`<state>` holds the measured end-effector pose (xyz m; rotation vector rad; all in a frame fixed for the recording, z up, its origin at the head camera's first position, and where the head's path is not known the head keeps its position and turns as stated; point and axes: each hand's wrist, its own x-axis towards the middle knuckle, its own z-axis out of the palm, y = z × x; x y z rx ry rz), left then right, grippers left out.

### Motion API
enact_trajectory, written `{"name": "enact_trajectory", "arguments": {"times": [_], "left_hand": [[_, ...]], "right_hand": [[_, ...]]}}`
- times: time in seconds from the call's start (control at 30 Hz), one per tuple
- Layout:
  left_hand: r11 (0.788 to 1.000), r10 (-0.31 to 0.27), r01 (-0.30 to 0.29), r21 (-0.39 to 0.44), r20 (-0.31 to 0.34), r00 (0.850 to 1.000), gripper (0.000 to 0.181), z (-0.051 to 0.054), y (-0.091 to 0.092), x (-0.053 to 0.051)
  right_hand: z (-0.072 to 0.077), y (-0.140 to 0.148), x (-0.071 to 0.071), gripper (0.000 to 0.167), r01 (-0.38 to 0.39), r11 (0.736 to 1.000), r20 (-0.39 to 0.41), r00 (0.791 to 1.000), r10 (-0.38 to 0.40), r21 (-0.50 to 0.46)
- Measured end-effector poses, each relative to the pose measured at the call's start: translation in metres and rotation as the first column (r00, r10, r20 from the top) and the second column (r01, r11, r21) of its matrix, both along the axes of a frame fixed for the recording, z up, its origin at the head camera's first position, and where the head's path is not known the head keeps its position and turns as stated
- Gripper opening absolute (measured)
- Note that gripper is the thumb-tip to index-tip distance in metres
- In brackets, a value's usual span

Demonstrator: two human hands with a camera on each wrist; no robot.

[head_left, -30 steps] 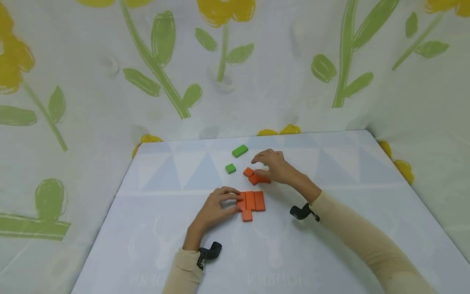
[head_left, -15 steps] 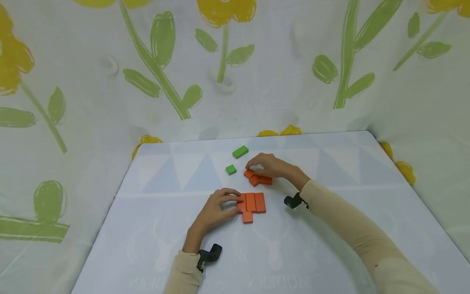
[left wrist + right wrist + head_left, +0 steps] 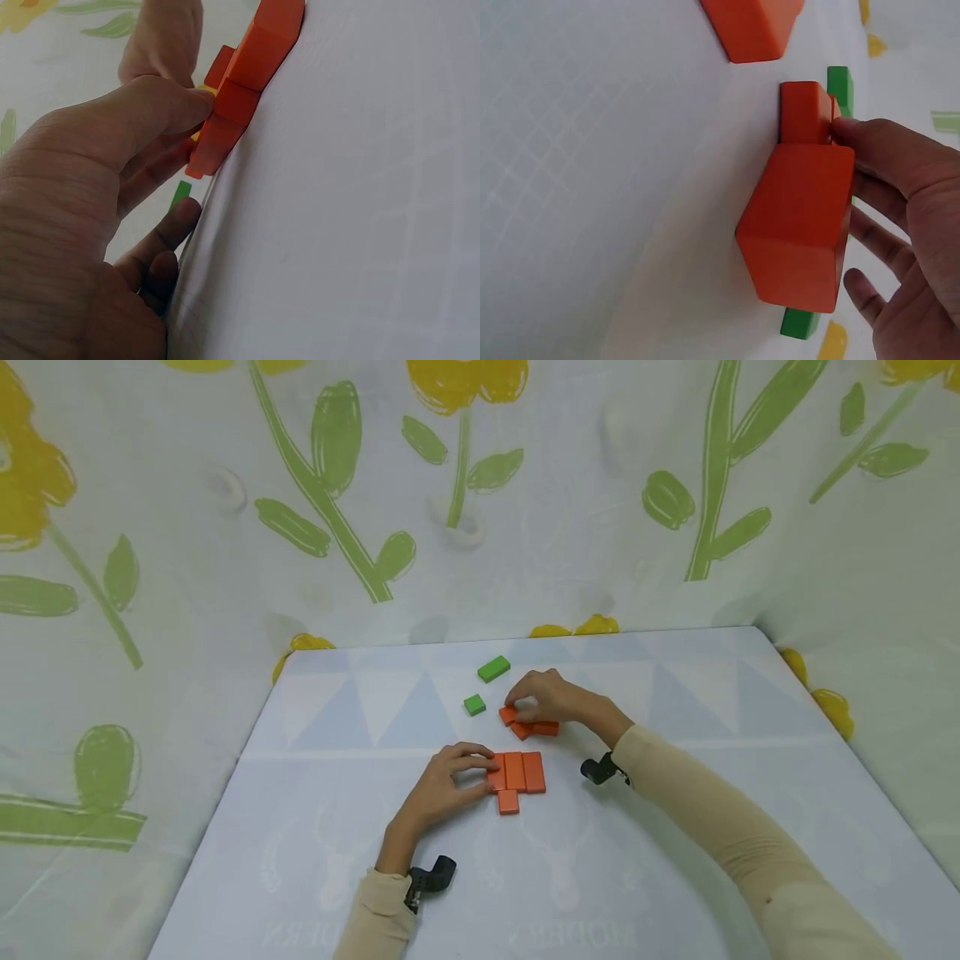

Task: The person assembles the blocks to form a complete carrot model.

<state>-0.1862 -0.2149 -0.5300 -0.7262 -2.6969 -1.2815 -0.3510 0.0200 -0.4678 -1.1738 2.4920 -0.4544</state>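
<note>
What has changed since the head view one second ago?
The right hand has moved leftward, its spread grasp closing onto the small orange block. The left hand stays against the near orange group; both visible green blocks lie where they were.

1. On the table [image 3: 600, 860], three blocks [image 3: 514, 772] lie side by side, a single block [image 3: 508, 802] just before them.
2. Left hand [image 3: 442, 781]: at the row's left end.
3. Behind the row, apart: clustered blocks [image 3: 546, 729], right hand [image 3: 553, 696] at their left.
4. Two further blocks: near one [image 3: 474, 704] left of the cluster, far one [image 3: 494, 669] behind.
</note>
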Motion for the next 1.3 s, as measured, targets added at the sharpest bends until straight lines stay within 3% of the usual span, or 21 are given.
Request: {"name": "enact_trajectory", "arguments": {"times": [0.47,0.7,0.93,1.13,1.3], "left_hand": [[1.0,-0.009,0.009,-0.009,0.004,1.0,0.026,-0.001,0.002,0.001],[1.0,0.016,-0.016,-0.026,0.028,0.999,0.026,-0.002,0.001,0.001],[1.0,0.017,-0.016,-0.023,0.028,0.999,0.025,-0.002,0.0,-0.001],[1.0,0.013,-0.013,-0.023,0.013,1.0,0.025,-0.002,0.0,-0.002],[1.0,0.011,-0.011,-0.018,0.016,1.0,0.026,-0.002,0.0,-0.001]], "right_hand": [[-0.009,-0.006,0.008,0.026,-0.007,0.998,-0.17,0.985,-0.004,-0.064],[0.004,0.004,0.016,0.025,0.045,0.983,-0.218,0.972,-0.083,-0.177],[0.018,0.027,0.047,0.022,-0.011,0.962,-0.287,0.955,-0.07,-0.272],[0.019,0.042,0.082,0.021,-0.085,0.929,-0.352,0.935,-0.051,-0.36],[0.013,0.047,0.108,0.019,-0.128,0.923,-0.391,0.92,-0.025,-0.362]]}}
